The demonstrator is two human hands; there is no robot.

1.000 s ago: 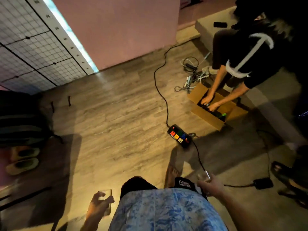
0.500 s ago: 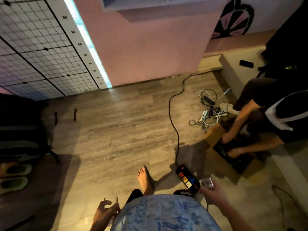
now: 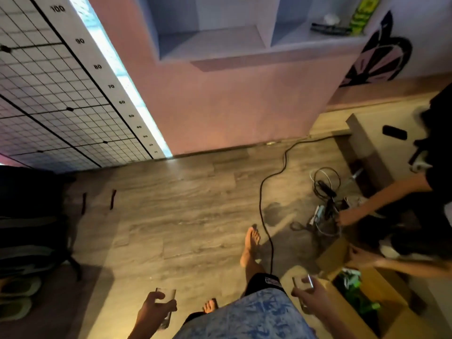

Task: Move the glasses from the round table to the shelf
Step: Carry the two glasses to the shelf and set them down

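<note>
Wood-plank floor (image 3: pixel 171 216), pink wall, shelf (image 3: pixel 210 42) ahead (dim light), left hand (image 3: pixel 151 308) gripping glass (image 3: pixel 166 296), right hand (image 3: pixel 310 298) gripping another glass (image 3: pixel 302 282)

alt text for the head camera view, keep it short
A person walks barefoot across a wood floor, a clear glass in the left hand and another in the right hand, toward a wall shelf. A black cable lies ahead.

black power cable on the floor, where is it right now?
Head view, right of centre: the black cable runs from the pink wall's base across the wood floor, passing just right of the walker's forward foot.
</note>
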